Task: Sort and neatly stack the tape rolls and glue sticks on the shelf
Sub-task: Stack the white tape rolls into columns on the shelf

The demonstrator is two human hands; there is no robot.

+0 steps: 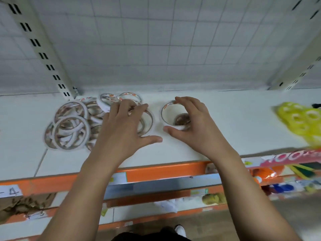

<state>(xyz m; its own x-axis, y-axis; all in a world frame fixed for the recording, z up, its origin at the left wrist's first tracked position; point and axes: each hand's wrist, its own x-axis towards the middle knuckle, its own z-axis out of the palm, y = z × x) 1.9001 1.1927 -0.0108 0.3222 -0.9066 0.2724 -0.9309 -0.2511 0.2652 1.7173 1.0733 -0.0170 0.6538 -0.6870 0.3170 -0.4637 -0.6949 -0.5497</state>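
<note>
Item 1, nearest: a white shoe on the floor, and 2 bare forearms reaching forward over the lower shelves, whose goods are blurred.

Item 2: orange front edge of the white shelf, with a paper label at far left marked "4".

Item 3: left hand, spread wide. Its fingers lie over the right side of the heap, its thumb stretched out on the shelf. Whether it pinches a roll cannot be told through the blur.

Item 4: right hand, curved round a stack of tape rolls. The thumb is against the near wall and the fingers are over the far rim. A brown round thing lies inside the ring, partly under the palm.

Item 5: heap of tape rolls, white with printed cores, loose and overlapping at shelf left, just beside the stack.

Item 6: yellow pack with round holes, at shelf right, well apart from the stack, blurred.

Item 7, farthest: white grid back panel between 2 slotted uprights, left and right.
</note>
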